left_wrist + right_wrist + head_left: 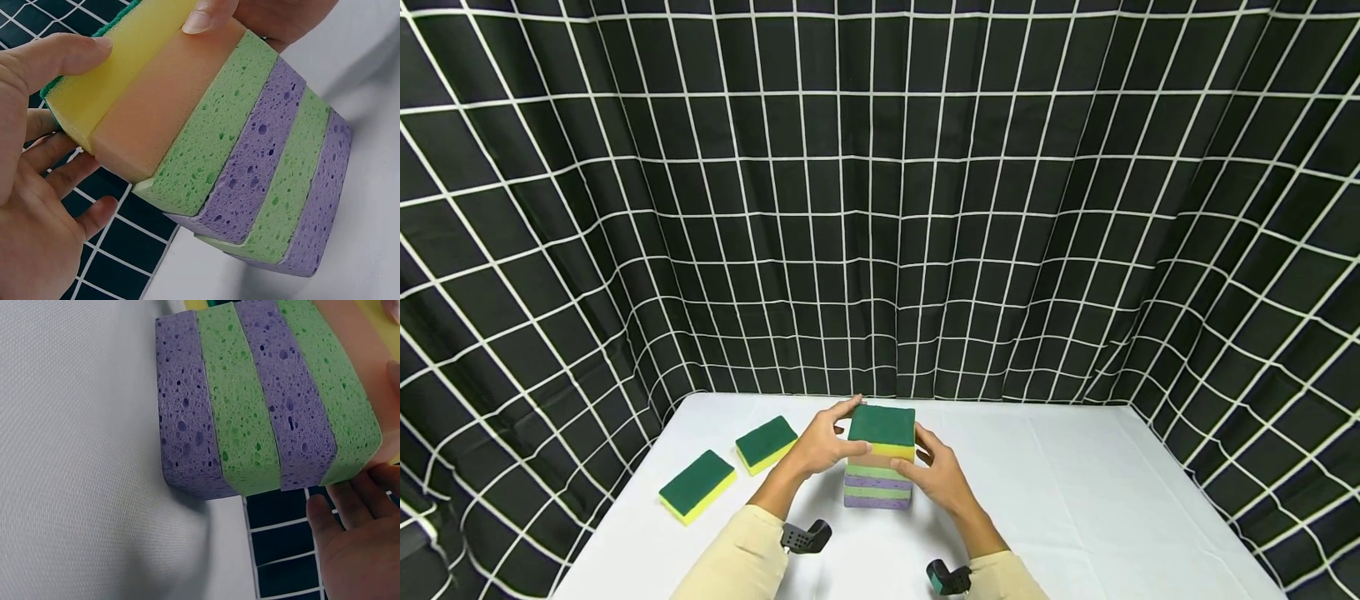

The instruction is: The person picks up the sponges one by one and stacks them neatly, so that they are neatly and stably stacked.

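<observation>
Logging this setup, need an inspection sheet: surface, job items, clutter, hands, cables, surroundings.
Surface: white cloth-covered table.
Job items: six-sponge stack, from the bottom purple, green, purple, green, orange, then yellow top sponge with dark green face up; edges slightly uneven. Two matching loose sponges, nearer one and farther one, lie left of it, apart.
Clutter: nothing seen.
Left hand: grips top sponge, thumb on its yellow side.
Right hand: at the stack's right, thumb near the orange-yellow seam.
Cables: nothing seen.
Surroundings: black curtain with white grid.
</observation>
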The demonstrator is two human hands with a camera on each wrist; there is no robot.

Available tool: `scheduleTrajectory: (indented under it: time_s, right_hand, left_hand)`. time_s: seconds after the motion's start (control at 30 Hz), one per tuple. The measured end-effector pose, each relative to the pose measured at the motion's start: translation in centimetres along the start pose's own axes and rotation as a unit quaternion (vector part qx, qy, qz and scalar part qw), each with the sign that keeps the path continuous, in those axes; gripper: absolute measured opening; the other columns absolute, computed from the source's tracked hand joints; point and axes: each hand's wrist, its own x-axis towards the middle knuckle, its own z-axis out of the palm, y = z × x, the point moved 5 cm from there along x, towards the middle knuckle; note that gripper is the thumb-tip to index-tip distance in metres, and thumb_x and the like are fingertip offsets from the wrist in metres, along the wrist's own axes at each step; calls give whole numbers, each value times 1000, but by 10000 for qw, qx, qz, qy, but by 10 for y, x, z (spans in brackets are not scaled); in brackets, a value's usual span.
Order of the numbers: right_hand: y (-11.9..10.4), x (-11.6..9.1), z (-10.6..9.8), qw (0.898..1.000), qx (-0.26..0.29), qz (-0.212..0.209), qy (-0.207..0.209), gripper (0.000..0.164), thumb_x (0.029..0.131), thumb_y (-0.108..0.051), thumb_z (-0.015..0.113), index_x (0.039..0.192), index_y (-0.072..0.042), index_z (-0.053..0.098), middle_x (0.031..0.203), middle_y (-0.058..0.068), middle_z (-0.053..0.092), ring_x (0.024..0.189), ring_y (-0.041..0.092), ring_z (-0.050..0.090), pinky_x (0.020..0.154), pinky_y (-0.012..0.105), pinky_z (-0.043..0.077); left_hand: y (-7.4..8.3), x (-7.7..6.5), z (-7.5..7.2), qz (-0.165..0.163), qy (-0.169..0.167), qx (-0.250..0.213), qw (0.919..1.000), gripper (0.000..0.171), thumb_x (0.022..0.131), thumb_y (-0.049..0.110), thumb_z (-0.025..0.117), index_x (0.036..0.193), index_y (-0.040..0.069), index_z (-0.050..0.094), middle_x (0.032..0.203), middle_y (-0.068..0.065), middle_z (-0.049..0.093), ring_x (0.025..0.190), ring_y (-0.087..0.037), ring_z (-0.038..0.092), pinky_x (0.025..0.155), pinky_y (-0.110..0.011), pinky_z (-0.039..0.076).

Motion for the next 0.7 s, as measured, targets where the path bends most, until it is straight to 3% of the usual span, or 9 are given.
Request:
scheduleTrajectory:
  time_s: [0.13,0.33,0.53,0.7]
  right_hand:
    - [-21,-3,0,9999,72,53,-92,67,83,-6,74,141,7,42,136,22,48,126,41,43,102,58,32]
    - [-21,-2,-1,9998,-14,132,-149,69,84,-9,74,142,6,40,138,23,47,127,40,43,102,58,32]
    - [-19,-2,-5,9996,-44,158,-226,82,84,-11,75,146,10,27,141,26,42,130,41,39,103,57,31]
    - [-10,7,-9,9998,-147,6,-151,88,83,-14,76,151,2,22,146,20,38,134,34,35,107,50,29]
  left_hand:
    - [11,-3,-1,-132,-76,-103,9998,79,77,5,77,144,-8,36,132,-22,52,122,-38,45,96,-55,38]
    - [-21,5,3,-158,8,-96,9998,80,77,9,78,146,-1,38,135,-16,52,123,-33,45,96,-53,38]
    - [-21,3,2,-144,-60,-225,9996,82,76,15,79,146,3,40,132,-12,55,121,-29,47,94,-52,39]
    - [-18,3,2,-125,-58,-67,9999,81,76,19,79,146,3,41,128,-11,57,120,-29,47,94,-50,40]
